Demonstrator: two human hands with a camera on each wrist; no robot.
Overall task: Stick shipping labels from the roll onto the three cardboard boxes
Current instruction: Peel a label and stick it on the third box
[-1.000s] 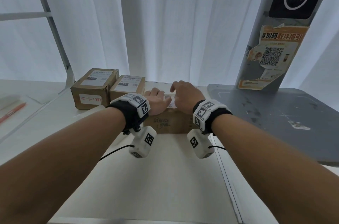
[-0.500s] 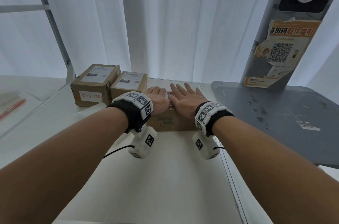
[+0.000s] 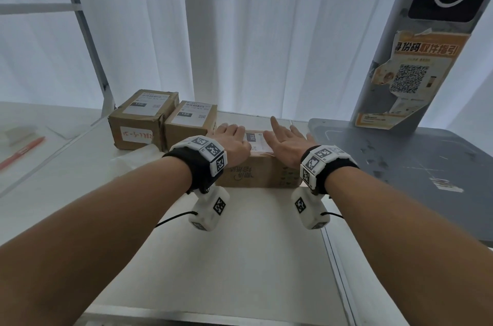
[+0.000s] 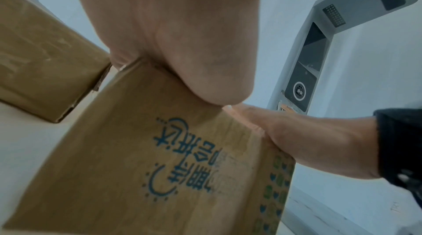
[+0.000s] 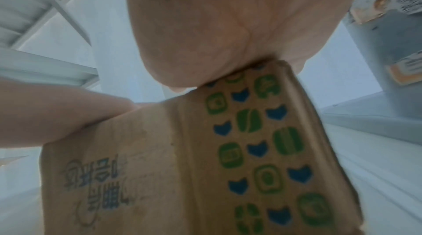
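Three cardboard boxes stand in a row on the white table. The left box (image 3: pixel 138 122) and the middle box (image 3: pixel 188 125) each carry a white label on top. The near box (image 3: pixel 256 173), with blue print on its front (image 4: pixel 160 157) (image 5: pixel 205 148), has a white label (image 3: pixel 257 141) showing on its top between my hands. My left hand (image 3: pixel 230 138) lies flat on the top's left part, its palm heel (image 4: pixel 171 40) at the edge. My right hand (image 3: pixel 286 138) rests on the right part with straight, spread fingers, palm heel (image 5: pixel 205 31) at the edge. No label roll is in view.
A red pen (image 3: pixel 21 150) lies at the far left of the table. A grey platform (image 3: pixel 413 165) with a post bearing an orange poster (image 3: pixel 416 72) stands to the right. White curtains and a metal frame (image 3: pixel 88 32) are behind the boxes.
Both hands, close together over the label before, have slid apart across the near box's top, uncovering the label. The right hand's fingers have straightened and spread.
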